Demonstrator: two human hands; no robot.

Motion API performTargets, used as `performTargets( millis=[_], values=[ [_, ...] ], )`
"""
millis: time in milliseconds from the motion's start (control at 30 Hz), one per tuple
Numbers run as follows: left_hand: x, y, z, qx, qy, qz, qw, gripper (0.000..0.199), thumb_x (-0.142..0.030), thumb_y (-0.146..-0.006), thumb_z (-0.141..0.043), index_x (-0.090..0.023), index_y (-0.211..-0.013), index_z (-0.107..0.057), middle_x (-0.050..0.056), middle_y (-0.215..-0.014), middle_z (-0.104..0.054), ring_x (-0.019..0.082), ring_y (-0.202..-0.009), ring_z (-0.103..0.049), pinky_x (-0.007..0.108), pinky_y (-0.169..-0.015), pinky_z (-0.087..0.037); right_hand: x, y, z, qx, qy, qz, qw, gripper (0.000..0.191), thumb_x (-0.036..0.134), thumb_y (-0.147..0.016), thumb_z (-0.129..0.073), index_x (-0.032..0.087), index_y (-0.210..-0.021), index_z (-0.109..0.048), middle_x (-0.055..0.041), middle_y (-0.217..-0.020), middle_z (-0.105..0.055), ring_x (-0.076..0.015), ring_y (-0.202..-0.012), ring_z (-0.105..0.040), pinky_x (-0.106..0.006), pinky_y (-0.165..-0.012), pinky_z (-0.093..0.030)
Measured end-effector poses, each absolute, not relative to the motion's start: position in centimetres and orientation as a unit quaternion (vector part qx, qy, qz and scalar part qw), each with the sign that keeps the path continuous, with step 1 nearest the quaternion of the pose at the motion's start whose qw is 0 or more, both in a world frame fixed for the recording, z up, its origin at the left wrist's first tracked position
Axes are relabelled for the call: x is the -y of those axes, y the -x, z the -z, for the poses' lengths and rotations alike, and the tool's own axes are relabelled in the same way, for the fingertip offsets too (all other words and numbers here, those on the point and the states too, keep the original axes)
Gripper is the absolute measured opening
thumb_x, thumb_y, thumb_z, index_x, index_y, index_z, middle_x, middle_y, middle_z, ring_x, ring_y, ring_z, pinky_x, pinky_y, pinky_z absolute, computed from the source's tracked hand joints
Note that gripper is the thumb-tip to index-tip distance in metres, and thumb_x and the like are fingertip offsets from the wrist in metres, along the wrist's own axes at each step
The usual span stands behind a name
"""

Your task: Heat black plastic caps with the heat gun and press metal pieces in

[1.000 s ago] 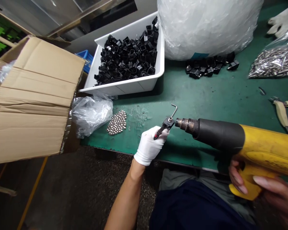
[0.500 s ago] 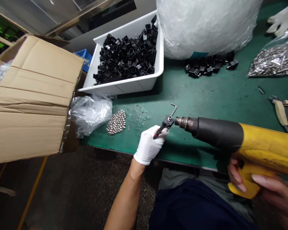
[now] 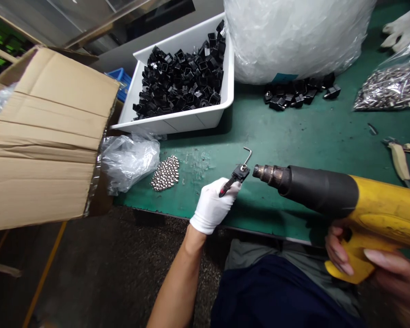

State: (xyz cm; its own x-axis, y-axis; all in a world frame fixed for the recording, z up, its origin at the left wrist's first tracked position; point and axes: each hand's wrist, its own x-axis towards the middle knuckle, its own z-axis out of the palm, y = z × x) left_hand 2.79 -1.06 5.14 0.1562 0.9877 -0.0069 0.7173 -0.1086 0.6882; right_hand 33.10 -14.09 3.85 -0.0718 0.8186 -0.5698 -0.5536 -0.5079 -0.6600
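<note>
My left hand (image 3: 214,204), in a white glove, is closed around a slim black piece with a red spot (image 3: 228,186). At its far end sits a small black block (image 3: 241,172) with a shiny metal fitting, and a bent metal rod (image 3: 248,156) sticks up from there. My bare right hand (image 3: 379,262) grips the handle of a yellow heat gun (image 3: 386,205). The gun's stepped metal nozzle (image 3: 269,175) points left at the block, a small gap apart from it. Part of the right hand is hidden behind the handle.
A white bin (image 3: 191,122) of black plastic parts stands behind, beside a big plastic bag (image 3: 297,36). Loose black parts (image 3: 300,93), a bag of metal pieces (image 3: 389,89), pliers (image 3: 399,159) and small metal fittings (image 3: 166,173) lie on the green table. A cardboard box (image 3: 44,141) is at left.
The heat gun has shifted slightly right, widening the gap between its nozzle and the black block. My left hand has hardly moved and keeps its hold.
</note>
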Motion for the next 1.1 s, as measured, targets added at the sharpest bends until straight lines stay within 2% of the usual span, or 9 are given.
performTargets(
  millis=[233,533,900,1100],
  values=[
    [1.1,-3.0,-4.9,-0.601,-0.706,-0.245,0.283,0.030,-0.037,-0.093,-0.056,-0.019,-0.070,-0.057,-0.002,-0.067,-0.057,0.011,-0.062,-0.048,0.023,-0.064,-0.040,14.1,-33.8,-3.2,0.145,0.440,-0.751,0.470,0.034,0.044,-0.082,-0.058,0.024,-0.109,-0.053,-0.0042,-0.074,-0.057,-0.0197,-0.058,-0.049,-0.033,-0.055,-0.038],
    [1.3,-1.4,-5.2,-0.598,-0.727,-0.199,0.272,0.018,-0.025,-0.091,-0.054,-0.019,-0.075,-0.061,-0.001,-0.071,-0.062,0.012,-0.066,-0.053,0.024,-0.070,-0.041,14.2,-35.3,-1.6,0.173,0.388,-0.796,0.431,0.035,0.047,-0.086,-0.056,0.024,-0.112,-0.052,-0.0048,-0.077,-0.059,-0.0191,-0.059,-0.051,-0.033,-0.056,-0.040],
    [1.1,-0.6,-4.7,-0.581,-0.748,-0.192,0.258,0.020,-0.025,-0.094,-0.051,-0.020,-0.076,-0.059,-0.001,-0.074,-0.060,0.012,-0.067,-0.052,0.024,-0.071,-0.040,13.0,-35.3,-2.6,0.202,0.393,-0.804,0.397,0.036,0.048,-0.084,-0.058,0.023,-0.110,-0.053,-0.0027,-0.078,-0.057,-0.0162,-0.058,-0.051,-0.032,-0.056,-0.041],
    [1.0,-0.6,-4.4,-0.572,-0.759,-0.206,0.233,0.025,-0.027,-0.095,-0.052,-0.020,-0.071,-0.053,-0.003,-0.068,-0.053,0.011,-0.064,-0.046,0.025,-0.068,-0.037,12.8,-35.3,-2.9,0.210,0.392,-0.804,0.396,0.036,0.047,-0.083,-0.058,0.024,-0.111,-0.053,-0.0022,-0.078,-0.058,-0.0160,-0.058,-0.052,-0.031,-0.056,-0.040]
  ],
)
